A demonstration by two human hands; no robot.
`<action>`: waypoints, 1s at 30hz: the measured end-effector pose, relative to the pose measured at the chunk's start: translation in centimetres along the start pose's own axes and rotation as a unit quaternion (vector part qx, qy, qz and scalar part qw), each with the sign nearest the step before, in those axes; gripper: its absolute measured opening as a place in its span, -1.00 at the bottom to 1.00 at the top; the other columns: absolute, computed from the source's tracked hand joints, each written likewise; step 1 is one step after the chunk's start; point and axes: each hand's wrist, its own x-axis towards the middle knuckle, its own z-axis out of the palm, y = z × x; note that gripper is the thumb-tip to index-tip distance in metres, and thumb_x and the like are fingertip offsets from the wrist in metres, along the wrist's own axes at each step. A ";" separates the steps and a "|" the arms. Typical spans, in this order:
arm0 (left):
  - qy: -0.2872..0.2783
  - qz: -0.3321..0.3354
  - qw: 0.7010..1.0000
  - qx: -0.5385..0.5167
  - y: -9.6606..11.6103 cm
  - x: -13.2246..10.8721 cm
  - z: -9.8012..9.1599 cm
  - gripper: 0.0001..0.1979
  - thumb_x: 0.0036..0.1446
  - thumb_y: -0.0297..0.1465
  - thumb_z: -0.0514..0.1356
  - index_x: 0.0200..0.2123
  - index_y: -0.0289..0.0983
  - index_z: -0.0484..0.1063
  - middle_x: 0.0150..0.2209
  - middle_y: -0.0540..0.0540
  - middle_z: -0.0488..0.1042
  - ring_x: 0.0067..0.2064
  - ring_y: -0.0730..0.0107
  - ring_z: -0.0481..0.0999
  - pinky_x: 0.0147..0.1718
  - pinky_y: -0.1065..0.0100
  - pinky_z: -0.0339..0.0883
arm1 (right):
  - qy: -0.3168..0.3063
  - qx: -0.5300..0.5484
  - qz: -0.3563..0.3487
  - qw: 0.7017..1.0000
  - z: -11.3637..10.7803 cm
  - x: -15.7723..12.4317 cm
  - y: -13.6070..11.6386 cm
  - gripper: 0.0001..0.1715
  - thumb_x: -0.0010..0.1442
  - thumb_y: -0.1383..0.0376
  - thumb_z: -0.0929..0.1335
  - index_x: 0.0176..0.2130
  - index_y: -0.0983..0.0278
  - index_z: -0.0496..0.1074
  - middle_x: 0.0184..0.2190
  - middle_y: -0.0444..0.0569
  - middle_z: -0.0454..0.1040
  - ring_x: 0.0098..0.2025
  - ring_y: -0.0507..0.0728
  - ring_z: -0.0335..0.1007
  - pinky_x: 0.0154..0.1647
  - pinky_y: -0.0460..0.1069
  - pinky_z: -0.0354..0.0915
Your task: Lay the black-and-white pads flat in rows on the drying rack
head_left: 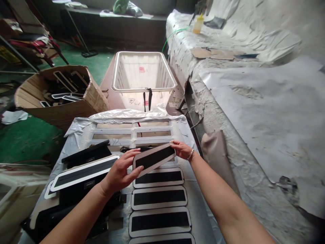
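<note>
Pale-bordered black strip (155, 158) held at frame centre
Left hand (122, 171) grips its left end, right hand (181, 149) pinches the right corner; higher in frame, slots (154, 134) lie short of the surface's (179, 120) far edge.

The sheeted table (199, 220) bears a column of panels (159, 198) to the near right of the left fingers (135, 172) and, to those fingers' left, a dark pile (76, 191)

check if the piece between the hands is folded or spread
Spread: the piece runs unfolded from left hand to right hand, dark middle and pale border showing.
</note>
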 end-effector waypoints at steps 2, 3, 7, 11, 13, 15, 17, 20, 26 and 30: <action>0.037 -0.033 0.999 0.001 0.2 -0.3 0.4 -0.76 0.17 -0.34 0.09 -0.18 -0.33 0.45 -0.11 -0.16 0.44 -0.07 0.31 0.42 -0.05 0.37 0.27 | 0.003 -0.006 -0.003 1.000 0.1 0.4 -0.5 -0.60 -0.18 0.21 0.52 -0.33 0.28 0.39 -0.45 -0.22 0.43 -0.38 -0.03 0.37 -0.32 -0.11 0.31; 0.052 -0.064 0.997 0.003 0.2 -0.6 0.6 -0.76 0.19 -0.32 0.07 -0.22 -0.33 0.45 -0.19 -0.15 0.45 -0.16 0.34 0.43 -0.13 0.39 0.29 | 0.003 -0.013 0.006 1.000 0.1 0.5 -0.6 -0.59 -0.19 0.20 0.52 -0.33 0.28 0.39 -0.46 -0.21 0.43 -0.40 -0.02 0.37 -0.34 -0.10 0.32; 0.103 -0.228 0.968 0.009 0.4 -1.9 2.7 -0.66 0.22 -0.21 -0.01 -0.46 -0.30 0.36 -0.51 -0.04 0.36 -0.45 0.43 0.32 -0.37 0.41 0.22 | 0.013 -0.048 0.068 0.996 -0.2 -0.1 0.4 -0.55 -0.28 0.18 0.54 -0.39 0.32 0.41 -0.53 -0.15 0.42 -0.50 0.01 0.34 -0.47 -0.05 0.31; 0.093 -0.298 0.949 -0.037 -0.7 -2.5 6.2 -0.62 0.23 -0.16 -0.05 -0.48 -0.29 0.32 -0.51 -0.04 0.35 -0.43 0.41 0.32 -0.38 0.40 0.19 | 0.071 -0.086 0.067 0.991 -1.4 -1.9 1.9 -0.57 -0.28 0.14 0.51 -0.42 0.30 0.38 -0.52 -0.12 0.44 -0.44 0.05 0.37 -0.40 -0.01 0.35; 0.050 -0.342 0.938 -0.009 -2.4 -2.3 7.9 -0.66 0.22 -0.20 -0.03 -0.44 -0.30 0.32 -0.42 -0.08 0.39 -0.35 0.37 0.37 -0.32 0.39 0.20 | 0.116 -0.118 0.046 0.985 -2.1 -2.8 2.4 -0.61 -0.22 0.15 0.47 -0.38 0.27 0.38 -0.48 -0.12 0.45 -0.40 0.05 0.37 -0.40 -0.03 0.34; 0.008 -0.395 0.917 0.057 -4.6 -1.9 9.0 -0.70 0.21 -0.24 0.00 -0.47 -0.31 0.30 -0.38 -0.12 0.40 -0.30 0.32 0.39 -0.30 0.37 0.18 | 0.150 -0.166 0.029 0.974 -2.6 -3.6 2.7 -0.65 -0.15 0.20 0.43 -0.31 0.27 0.38 -0.41 -0.12 0.45 -0.37 0.03 0.36 -0.44 -0.08 0.31; -0.013 -0.428 0.899 0.093 -6.8 -1.4 9.4 -0.69 0.21 -0.24 0.02 -0.48 -0.31 0.29 -0.40 -0.13 0.40 -0.31 0.30 0.39 -0.31 0.36 0.17 | 0.165 -0.224 0.022 0.960 -2.7 -3.9 2.9 -0.65 -0.11 0.30 0.39 -0.24 0.27 0.38 -0.34 -0.12 0.44 -0.37 0.01 0.35 -0.47 -0.11 0.27; -0.026 -0.430 0.896 0.106 -9.2 -0.5 8.8 -0.72 0.20 -0.21 0.05 -0.42 -0.30 0.32 -0.38 -0.12 0.43 -0.30 0.29 0.40 -0.33 0.35 0.14 | 0.177 -0.320 0.020 0.930 -2.5 -3.8 3.0 -0.65 -0.11 0.44 0.35 -0.22 0.32 0.39 -0.34 -0.11 0.43 -0.41 -0.01 0.33 -0.43 -0.10 0.28; -0.097 -0.412 0.892 0.158 -10.5 0.6 7.6 -0.70 0.07 -0.22 0.19 -0.54 -0.28 0.24 -0.48 -0.09 0.38 -0.36 0.26 0.38 -0.43 0.35 0.02 | 0.214 -0.504 0.025 0.837 -1.7 -3.0 2.8 -0.65 -0.05 0.44 0.38 -0.17 0.33 0.44 -0.42 -0.10 0.46 -0.34 0.06 0.38 -0.24 -0.03 0.29; -0.117 -0.416 0.884 0.176 -10.5 0.2 7.6 -0.66 0.11 -0.19 0.15 -0.57 -0.27 0.20 -0.50 -0.08 0.35 -0.37 0.28 0.36 -0.44 0.36 -0.01 | 0.220 -0.592 0.030 0.775 -1.3 -3.2 2.8 -0.59 0.03 0.39 0.37 -0.07 0.28 0.43 -0.31 -0.04 0.51 -0.24 0.11 0.41 -0.15 0.00 0.27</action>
